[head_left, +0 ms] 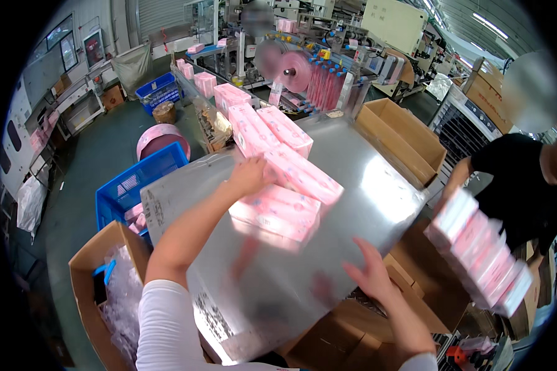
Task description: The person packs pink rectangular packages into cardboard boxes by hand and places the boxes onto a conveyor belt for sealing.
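You have four pink packs (275,213) clustered on one metal tabletop (334,247), two blue crates (161,162) leftward, and one tan carton (402,141) by its far right corner.

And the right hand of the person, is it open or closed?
Open. The right hand has its fingers spread apart, holding nothing.

My left sleeve (167,324), toward seven o'clock, is white, creased and ends near the elbow; my right sleeve (419,363), at five o'clock, shows a pale edge. My left hand (249,177) and right hand (374,275) are bare.
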A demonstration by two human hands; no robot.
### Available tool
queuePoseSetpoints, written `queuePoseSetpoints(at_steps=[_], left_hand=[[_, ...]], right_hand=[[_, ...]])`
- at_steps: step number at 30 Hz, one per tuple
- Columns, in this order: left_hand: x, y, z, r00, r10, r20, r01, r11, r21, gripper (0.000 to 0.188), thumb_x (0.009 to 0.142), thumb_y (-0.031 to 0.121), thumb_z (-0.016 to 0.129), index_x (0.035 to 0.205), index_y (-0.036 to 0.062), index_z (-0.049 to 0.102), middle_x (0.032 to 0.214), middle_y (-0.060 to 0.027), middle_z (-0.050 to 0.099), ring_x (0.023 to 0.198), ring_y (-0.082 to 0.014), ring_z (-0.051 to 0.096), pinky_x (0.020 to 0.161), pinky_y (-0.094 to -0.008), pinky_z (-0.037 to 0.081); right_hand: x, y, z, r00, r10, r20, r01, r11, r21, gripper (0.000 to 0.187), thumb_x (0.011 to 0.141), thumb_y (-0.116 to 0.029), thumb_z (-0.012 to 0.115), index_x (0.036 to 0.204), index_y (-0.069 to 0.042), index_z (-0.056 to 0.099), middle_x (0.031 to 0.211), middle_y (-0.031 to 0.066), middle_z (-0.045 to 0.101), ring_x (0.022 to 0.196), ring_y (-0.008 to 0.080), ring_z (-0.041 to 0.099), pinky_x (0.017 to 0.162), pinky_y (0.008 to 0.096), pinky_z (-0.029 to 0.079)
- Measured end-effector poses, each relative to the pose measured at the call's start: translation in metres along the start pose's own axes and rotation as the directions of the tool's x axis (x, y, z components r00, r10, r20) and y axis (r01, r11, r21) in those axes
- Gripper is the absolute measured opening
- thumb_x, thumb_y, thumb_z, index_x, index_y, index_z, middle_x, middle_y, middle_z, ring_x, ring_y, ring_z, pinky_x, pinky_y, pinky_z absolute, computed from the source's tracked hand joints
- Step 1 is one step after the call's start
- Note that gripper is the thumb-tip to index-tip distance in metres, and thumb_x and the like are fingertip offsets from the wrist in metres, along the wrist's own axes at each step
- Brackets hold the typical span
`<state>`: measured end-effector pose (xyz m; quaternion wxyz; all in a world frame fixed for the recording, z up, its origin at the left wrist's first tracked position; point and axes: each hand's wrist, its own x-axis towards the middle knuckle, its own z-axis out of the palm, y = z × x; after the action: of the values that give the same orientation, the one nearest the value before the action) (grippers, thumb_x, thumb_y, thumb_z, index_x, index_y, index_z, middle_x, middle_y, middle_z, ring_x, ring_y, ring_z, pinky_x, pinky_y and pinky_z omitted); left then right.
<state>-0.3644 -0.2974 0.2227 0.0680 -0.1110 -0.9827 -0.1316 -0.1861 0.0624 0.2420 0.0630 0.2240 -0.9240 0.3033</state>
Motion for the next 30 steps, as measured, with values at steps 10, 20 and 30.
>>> queuePoseSetpoints(at_steps=[10,20,30], left_hand=[[0.162,-0.043,0.062,0.946,-0.306,-0.112,0.298,0.951,-0.079,0.049,0.082,0.048,0.051,0.123,0.0212,0.055,0.137,-0.0123,0.038,0.131,-0.0330,0.028,0.094,-0.0695,0.029],[0.118,-0.143,0.017,0.999,-0.040,0.004,0.040,0.999,0.029,0.026,0.073,0.024,0.053,0.091,0.0105,0.067,0.136,0.0015,0.042,0.129,-0.0219,0.032,0.089,-0.0618,0.038],[-0.163,-0.110,-0.022,0.979,-0.199,-0.041,0.198,0.980,-0.023,0.020,0.072,0.027,0.064,0.076,0.0070,0.066,0.139,-0.0074,0.039,0.129,-0.0331,0.030,0.088,-0.0591,0.034]], right_hand=[[0.376,0.031,0.125,0.996,0.086,0.030,-0.063,0.890,-0.451,0.070,0.075,-0.042,0.060,0.133,-0.007,0.041,0.130,0.0171,0.046,0.121,0.0336,0.044,0.100,0.0459,0.032],[0.374,0.126,0.089,0.891,0.376,0.255,-0.193,0.822,-0.536,0.107,0.062,-0.042,0.069,0.147,-0.014,0.010,0.132,0.0281,0.041,0.117,0.0405,0.047,0.096,0.0443,0.041],[0.117,0.046,0.073,0.923,0.301,0.239,-0.248,0.942,-0.228,0.099,0.067,-0.038,0.070,0.143,-0.003,0.017,0.112,0.0287,0.051,0.101,0.0411,0.055,0.086,0.0464,0.045]])
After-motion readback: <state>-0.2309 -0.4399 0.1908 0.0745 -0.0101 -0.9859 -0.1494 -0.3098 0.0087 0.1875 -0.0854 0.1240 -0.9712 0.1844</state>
